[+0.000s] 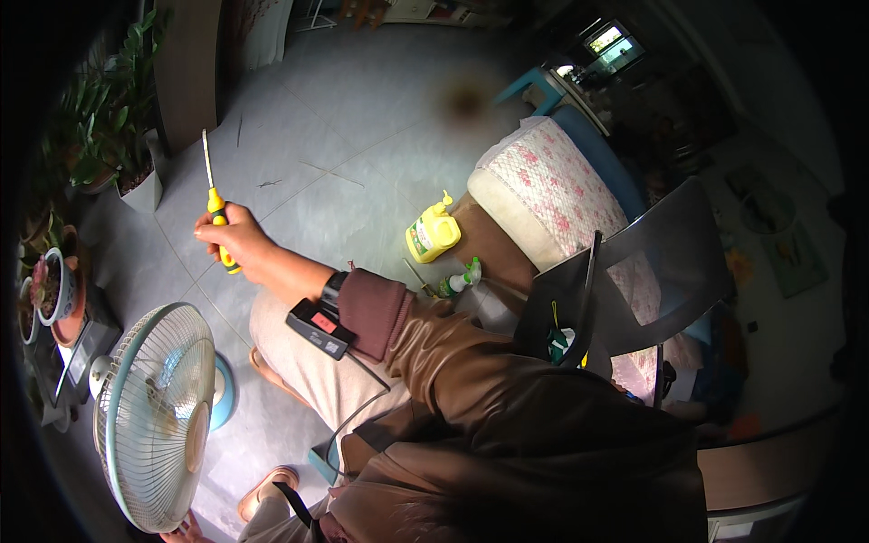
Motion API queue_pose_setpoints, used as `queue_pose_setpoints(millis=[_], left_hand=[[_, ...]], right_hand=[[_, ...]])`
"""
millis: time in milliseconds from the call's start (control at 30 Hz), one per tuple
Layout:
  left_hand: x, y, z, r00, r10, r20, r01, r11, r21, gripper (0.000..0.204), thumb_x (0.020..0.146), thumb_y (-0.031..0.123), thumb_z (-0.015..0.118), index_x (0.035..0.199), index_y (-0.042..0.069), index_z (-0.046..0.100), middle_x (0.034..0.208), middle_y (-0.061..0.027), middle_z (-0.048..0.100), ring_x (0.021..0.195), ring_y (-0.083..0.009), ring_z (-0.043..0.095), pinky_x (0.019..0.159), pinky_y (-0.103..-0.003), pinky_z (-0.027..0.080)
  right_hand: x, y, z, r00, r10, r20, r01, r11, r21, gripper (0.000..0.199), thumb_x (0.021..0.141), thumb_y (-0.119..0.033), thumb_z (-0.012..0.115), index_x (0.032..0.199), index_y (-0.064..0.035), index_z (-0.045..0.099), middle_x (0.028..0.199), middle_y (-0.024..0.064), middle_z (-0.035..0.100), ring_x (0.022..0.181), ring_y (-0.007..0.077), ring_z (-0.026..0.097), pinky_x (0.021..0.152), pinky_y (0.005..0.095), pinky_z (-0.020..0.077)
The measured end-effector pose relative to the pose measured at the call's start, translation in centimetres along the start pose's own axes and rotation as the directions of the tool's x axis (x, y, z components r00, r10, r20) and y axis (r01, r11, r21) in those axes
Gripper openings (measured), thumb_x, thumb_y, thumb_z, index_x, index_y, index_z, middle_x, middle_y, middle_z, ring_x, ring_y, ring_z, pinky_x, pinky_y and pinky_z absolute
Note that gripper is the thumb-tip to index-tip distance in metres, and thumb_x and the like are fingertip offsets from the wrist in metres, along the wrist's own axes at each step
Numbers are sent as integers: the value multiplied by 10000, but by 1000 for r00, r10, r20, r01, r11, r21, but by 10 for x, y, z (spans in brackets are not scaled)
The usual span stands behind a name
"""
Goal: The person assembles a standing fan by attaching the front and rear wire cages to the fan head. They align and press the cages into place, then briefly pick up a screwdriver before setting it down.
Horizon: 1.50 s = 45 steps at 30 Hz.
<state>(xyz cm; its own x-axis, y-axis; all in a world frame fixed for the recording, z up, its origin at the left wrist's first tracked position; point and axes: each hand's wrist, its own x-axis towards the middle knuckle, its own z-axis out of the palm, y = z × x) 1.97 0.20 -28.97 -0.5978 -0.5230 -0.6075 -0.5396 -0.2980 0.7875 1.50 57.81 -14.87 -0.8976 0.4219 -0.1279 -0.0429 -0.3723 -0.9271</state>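
My right hand [243,237] is closed around the yellow and dark-green handle of a screwdriver [217,204], held out over the floor with its long metal shaft pointing away from me. At the lower left stands an electric fan [149,416] with a round wire guard, pale blue rim and blue base. Only part of my left hand [187,529] shows, at the lower edge of the picture; its fingers are at the bottom of the fan's guard. A black device [319,328] with a cable is strapped to my right forearm.
On the floor ahead are a yellow jug [433,233] and a green-topped spray bottle [462,278]. A sofa [552,185] with a flowered cover stands to the right, near a dark chair-like frame [670,262]. Potted plants [140,185] line the left side.
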Motion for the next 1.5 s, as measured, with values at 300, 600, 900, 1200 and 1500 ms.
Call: queue_pose_setpoints(millis=[300,600,900,1200,1500], left_hand=[[-3,-1,3,999,-20,36,21,1000,-14,410,974,273,428,1317,68,518,1313,-55,562,1026,-262,566,847,-519,572],[4,2,3,996,-23,85,25,999,-22,398,976,248,415,1314,64,517,1312,-53,566,1015,-254,569,830,-506,581],[98,-12,-50,977,17,211,-19,1000,9,388,978,223,401,1311,61,515,1312,-51,570,1004,-245,572,812,-493,590],[-18,20,2,995,-28,-91,32,998,47,423,976,314,410,1316,90,525,1314,-37,558,1079,-256,552,850,-514,560],[-82,17,-29,757,319,570,-266,947,-178,451,960,396,433,1288,111,550,1290,-10,548,1165,-262,524,927,-542,519]], right_hand=[[-98,-17,-130,947,106,-304,-144,984,-104,170,916,-171,694,1004,-63,596,886,41,633,665,117,580,566,285,468],[-144,13,-165,888,266,-374,-277,961,26,193,920,-215,716,1000,-74,613,878,50,652,662,126,592,562,293,478],[-143,27,-162,868,327,-373,-332,942,52,193,917,-215,720,990,-70,616,879,54,660,684,130,591,581,292,488],[-150,46,-175,827,378,-416,-382,921,78,192,913,-210,719,989,-68,614,889,61,660,720,139,596,595,308,497],[-154,60,-181,810,407,-422,-410,908,90,195,901,-222,709,966,-80,593,860,68,641,706,167,588,566,332,478]])
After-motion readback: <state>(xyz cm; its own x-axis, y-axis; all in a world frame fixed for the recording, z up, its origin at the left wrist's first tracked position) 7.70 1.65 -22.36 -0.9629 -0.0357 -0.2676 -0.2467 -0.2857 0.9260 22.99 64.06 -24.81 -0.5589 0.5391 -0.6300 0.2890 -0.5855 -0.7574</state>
